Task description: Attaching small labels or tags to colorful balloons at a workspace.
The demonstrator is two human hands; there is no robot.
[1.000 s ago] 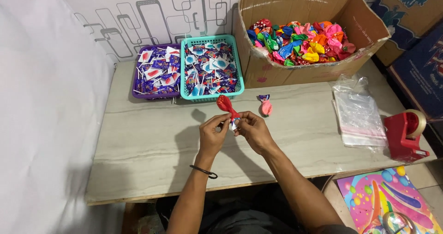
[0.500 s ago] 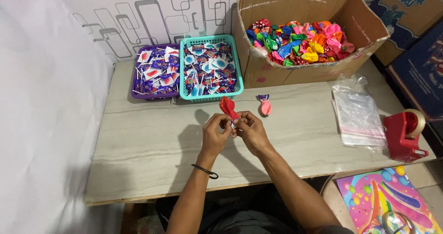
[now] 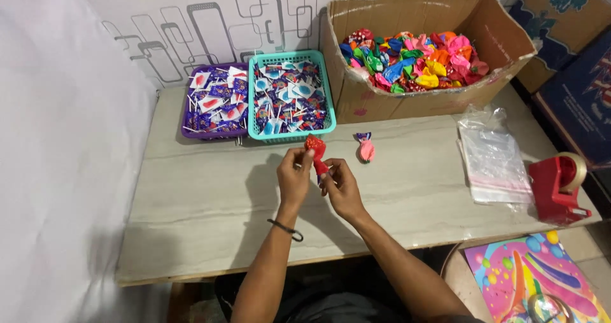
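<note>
Over the middle of the grey table (image 3: pixel 191 215), both my hands hold one red balloon (image 3: pixel 315 148). My left hand (image 3: pixel 294 176) pinches its upper part. My right hand (image 3: pixel 340 186) grips the neck end lower down, where something small and blue is partly hidden by my fingers. A pink balloon with a purple wrapped piece at its top (image 3: pixel 365 147) lies on the table just right of my hands, untouched.
A purple basket (image 3: pixel 215 103) and a teal basket (image 3: pixel 291 97) of wrapped lollipops stand at the back. A cardboard box of coloured balloons (image 3: pixel 414 59) sits back right. Clear plastic bags (image 3: pixel 496 161) and a red tape dispenser (image 3: pixel 560 183) lie at the right.
My hands have stayed in place with the red balloon; its body has shifted slightly upward and left between my fingers. The pink balloon has not moved.
</note>
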